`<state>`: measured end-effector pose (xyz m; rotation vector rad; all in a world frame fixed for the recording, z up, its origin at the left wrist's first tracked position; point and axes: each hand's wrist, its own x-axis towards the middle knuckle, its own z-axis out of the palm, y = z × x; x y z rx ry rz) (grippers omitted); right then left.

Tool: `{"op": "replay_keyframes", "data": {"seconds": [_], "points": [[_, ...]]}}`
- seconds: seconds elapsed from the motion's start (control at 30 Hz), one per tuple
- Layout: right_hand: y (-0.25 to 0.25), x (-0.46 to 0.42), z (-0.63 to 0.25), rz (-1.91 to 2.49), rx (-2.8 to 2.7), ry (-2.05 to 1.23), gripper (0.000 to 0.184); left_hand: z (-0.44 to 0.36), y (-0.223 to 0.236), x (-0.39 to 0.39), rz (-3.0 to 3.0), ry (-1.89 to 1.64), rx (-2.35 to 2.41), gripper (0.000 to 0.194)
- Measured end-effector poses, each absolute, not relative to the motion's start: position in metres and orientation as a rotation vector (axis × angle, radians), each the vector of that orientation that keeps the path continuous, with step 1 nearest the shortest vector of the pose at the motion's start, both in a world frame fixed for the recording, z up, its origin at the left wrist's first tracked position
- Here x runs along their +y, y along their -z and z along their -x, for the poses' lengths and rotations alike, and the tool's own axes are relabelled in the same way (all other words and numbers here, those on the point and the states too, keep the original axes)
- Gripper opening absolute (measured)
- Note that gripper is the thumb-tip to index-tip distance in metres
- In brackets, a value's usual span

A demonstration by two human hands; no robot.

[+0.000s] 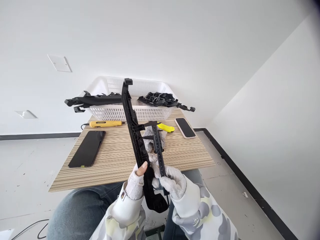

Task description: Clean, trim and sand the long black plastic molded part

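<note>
Lying in a white basket (150,114), black parts (160,99); left grip (136,180) around a black bar (138,147), right grip (175,182) around calipers (158,146).

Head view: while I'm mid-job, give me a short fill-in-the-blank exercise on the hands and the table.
1. The left hand grips a long part whose color is ____.
2. The lower end of the caliper is held by the ____.
3. The corded tool lies on the ____ half of the table.
4. The color of the basket is ____.

Missing words: black; right hand; left; white.
</note>
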<state>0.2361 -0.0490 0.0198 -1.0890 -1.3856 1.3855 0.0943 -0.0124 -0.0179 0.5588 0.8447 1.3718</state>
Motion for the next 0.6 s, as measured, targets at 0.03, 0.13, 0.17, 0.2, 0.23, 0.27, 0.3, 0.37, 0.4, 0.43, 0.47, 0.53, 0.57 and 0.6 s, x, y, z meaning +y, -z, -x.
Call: {"op": "replay_keyframes", "data": {"seconds": [0.03,0.13,0.17,0.2,0.23,0.27,0.3,0.37,0.4,0.43,0.47,0.53,0.57,0.6], "points": [[-0.016,-0.046,-0.237,1.109,-1.411,-1.393,0.028,-0.094,0.015,-0.012,-0.587,-1.385,0.875,0.044],[-0.005,-0.033,-0.239,1.150,-1.590,-1.423,0.020,-0.092,0.013,-0.010,-0.740,-1.333,0.921,0.044],[-0.002,-0.029,-0.239,1.163,-1.663,-1.376,0.017,-0.092,0.014,-0.010,-0.786,-1.316,0.931,0.044],[-0.001,-0.025,-0.238,1.169,-1.715,-1.309,0.015,-0.092,0.014,-0.010,-0.817,-1.304,0.941,0.042],[0.000,-0.023,-0.238,1.172,-1.738,-1.235,0.018,-0.092,0.015,-0.010,-0.831,-1.293,0.951,0.041],[0.000,-0.022,-0.238,1.164,-1.734,-1.183,0.025,-0.093,0.016,-0.010,-0.829,-1.283,0.958,0.040],[-0.001,-0.022,-0.237,1.153,-1.705,-1.164,0.031,-0.094,0.016,-0.010,-0.812,-1.279,0.963,0.039],[-0.004,-0.025,-0.235,1.166,-1.597,-1.162,0.037,-0.096,0.016,-0.011,-0.755,-1.273,0.966,0.041],[-0.006,-0.027,-0.233,1.182,-1.548,-1.164,0.037,-0.097,0.015,-0.011,-0.717,-1.277,0.965,0.043],[-0.008,-0.028,-0.232,1.199,-1.500,-1.164,0.036,-0.097,0.014,-0.011,-0.677,-1.282,0.960,0.044],[-0.010,-0.030,-0.230,1.213,-1.460,-1.164,0.036,-0.097,0.013,-0.011,-0.642,-1.284,0.948,0.046],[-0.015,-0.030,-0.227,1.204,-1.396,-1.179,0.035,-0.096,0.013,-0.009,-0.612,-1.274,0.894,0.048],[-0.017,-0.029,-0.226,1.181,-1.355,-1.203,0.035,-0.095,0.013,-0.009,-0.616,-1.269,0.860,0.048],[-0.018,-0.026,-0.226,1.159,-1.309,-1.231,0.036,-0.093,0.015,-0.008,-0.624,-1.262,0.827,0.048]]}}
